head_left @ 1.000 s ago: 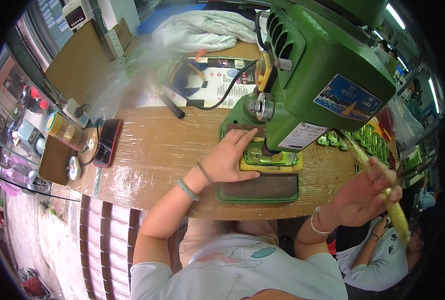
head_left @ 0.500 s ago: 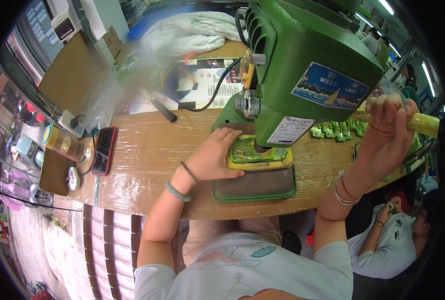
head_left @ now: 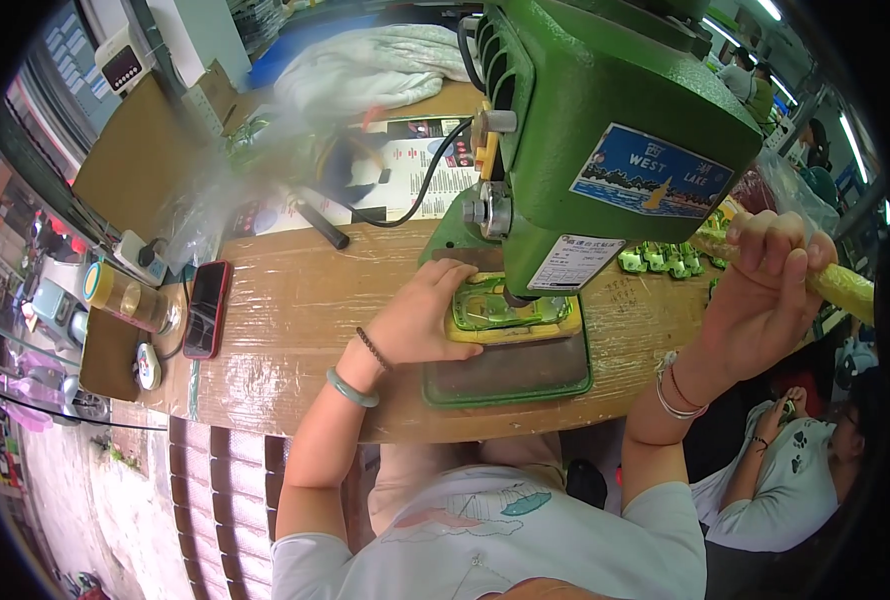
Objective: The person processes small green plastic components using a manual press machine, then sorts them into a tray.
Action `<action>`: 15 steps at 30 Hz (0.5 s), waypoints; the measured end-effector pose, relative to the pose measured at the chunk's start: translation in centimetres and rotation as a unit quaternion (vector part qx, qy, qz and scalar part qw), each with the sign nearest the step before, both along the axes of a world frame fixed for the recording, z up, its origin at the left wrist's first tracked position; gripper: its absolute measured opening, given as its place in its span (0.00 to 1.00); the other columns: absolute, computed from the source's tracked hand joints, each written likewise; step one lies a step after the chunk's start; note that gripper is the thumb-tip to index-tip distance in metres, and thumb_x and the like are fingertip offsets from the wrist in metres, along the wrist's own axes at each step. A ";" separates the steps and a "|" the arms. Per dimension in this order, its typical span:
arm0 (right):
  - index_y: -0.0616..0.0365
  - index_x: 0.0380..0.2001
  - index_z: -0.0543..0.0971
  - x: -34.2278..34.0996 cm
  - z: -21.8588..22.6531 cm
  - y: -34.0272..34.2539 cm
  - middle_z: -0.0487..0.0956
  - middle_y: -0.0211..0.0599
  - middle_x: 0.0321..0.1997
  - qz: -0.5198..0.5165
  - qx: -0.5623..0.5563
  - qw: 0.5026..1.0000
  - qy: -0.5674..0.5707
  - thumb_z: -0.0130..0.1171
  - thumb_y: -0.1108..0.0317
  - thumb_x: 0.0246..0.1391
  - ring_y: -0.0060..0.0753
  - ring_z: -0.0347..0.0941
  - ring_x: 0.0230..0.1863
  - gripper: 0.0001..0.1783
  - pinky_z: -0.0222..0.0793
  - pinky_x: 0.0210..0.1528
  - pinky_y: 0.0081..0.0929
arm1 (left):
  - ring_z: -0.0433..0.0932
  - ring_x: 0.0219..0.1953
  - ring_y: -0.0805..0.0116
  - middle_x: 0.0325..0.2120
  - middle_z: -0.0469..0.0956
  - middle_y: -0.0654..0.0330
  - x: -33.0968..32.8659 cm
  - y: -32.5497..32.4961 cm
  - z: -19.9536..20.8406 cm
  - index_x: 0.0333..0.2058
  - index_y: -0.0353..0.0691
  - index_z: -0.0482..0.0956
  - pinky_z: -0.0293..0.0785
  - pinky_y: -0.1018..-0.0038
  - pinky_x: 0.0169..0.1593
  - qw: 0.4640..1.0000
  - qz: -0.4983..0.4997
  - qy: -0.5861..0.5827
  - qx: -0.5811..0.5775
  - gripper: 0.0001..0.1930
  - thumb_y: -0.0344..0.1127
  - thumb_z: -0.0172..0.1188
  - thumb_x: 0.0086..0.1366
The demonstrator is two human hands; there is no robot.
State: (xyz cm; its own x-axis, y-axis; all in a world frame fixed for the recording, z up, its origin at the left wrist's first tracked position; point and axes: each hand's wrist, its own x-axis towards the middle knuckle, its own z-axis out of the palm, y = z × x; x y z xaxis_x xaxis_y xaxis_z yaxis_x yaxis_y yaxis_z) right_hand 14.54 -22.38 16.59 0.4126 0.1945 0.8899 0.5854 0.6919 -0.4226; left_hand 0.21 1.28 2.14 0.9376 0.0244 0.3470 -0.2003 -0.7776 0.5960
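Observation:
A green drill press point(head_left: 605, 100) stands before me on the table. Under its chuck point(head_left: 518, 299) lies a shiny green toy car body point(head_left: 495, 306), seated in a yellow block-like holder point(head_left: 530, 333). My left hand point(head_left: 420, 315) grips the left end of this holder, thumb along the near side and fingers at the far side. The holder rests on the press's dark base plate point(head_left: 505, 372). To the right, my right hand point(head_left: 773, 275) is wrapped round the yellow-covered feed lever point(head_left: 847, 291) of the press. Whether a drill bit touches the car body is hidden.
Several green car bodies point(head_left: 660, 258) lie right of the press. On the left are a phone point(head_left: 207, 308), a lidded jar point(head_left: 125, 295) and a power strip point(head_left: 140, 257). Behind lie a black-handled tool point(head_left: 321, 222) and a white cloth point(head_left: 375, 65). Another person point(head_left: 780, 465) sits at the right.
My right hand and the lever have come down a little. The holder and my left hand stay nearly in place under the chuck; the whole view has shifted slightly.

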 end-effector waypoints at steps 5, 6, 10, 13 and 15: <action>0.51 0.38 0.60 -0.1 -0.5 -0.2 0.60 0.32 0.27 0.004 0.006 1.000 -0.002 0.43 0.72 0.60 0.27 0.56 0.29 0.05 0.57 0.40 0.33 | 0.65 0.51 0.48 0.48 0.66 0.45 0.0 0.1 0.0 0.51 0.29 0.64 0.63 0.63 0.56 1.000 -0.003 -0.002 -0.005 0.42 0.44 0.71 0.38; 0.51 0.38 0.60 -0.1 -0.5 -0.2 0.60 0.32 0.27 0.005 0.008 1.000 -0.003 0.42 0.72 0.60 0.27 0.56 0.29 0.05 0.57 0.40 0.33 | 0.65 0.51 0.48 0.48 0.66 0.45 0.1 0.1 -0.1 0.51 0.29 0.64 0.63 0.63 0.56 1.000 -0.004 -0.006 -0.001 0.42 0.44 0.71 0.38; 0.50 0.38 0.60 -0.2 -0.8 -0.4 0.60 0.32 0.27 -0.003 0.002 1.000 -0.001 0.42 0.71 0.60 0.27 0.56 0.29 0.05 0.57 0.40 0.34 | 0.65 0.51 0.48 0.48 0.66 0.45 0.1 0.2 -0.1 0.51 0.29 0.65 0.63 0.63 0.56 1.000 -0.004 -0.005 -0.004 0.42 0.44 0.71 0.38; 0.48 0.39 0.60 -0.3 -1.7 -0.6 0.59 0.32 0.27 0.010 -0.002 1.000 -0.009 0.41 0.72 0.61 0.29 0.57 0.30 0.05 0.57 0.41 0.36 | 0.66 0.51 0.48 0.47 0.67 0.46 0.2 0.2 -0.3 0.51 0.32 0.65 0.64 0.64 0.55 1.000 0.004 -0.012 -0.005 0.41 0.41 0.73 0.37; 0.46 0.39 0.61 -0.9 -3.7 -1.0 0.59 0.32 0.28 0.008 0.052 0.998 -0.020 0.44 0.68 0.60 0.31 0.58 0.32 0.06 0.58 0.47 0.40 | 0.66 0.51 0.48 0.48 0.67 0.45 0.1 0.2 0.0 0.51 0.31 0.65 0.64 0.64 0.56 1.000 0.000 -0.009 -0.005 0.42 0.43 0.72 0.37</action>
State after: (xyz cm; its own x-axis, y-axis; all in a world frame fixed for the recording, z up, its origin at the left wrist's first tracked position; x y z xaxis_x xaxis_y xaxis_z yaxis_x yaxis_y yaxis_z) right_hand 13.65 -23.43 12.93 0.3734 0.1075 0.9214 0.5886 0.7403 -0.3249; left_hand 0.36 1.47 2.13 0.9314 0.0285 0.3628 -0.2105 -0.7711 0.6009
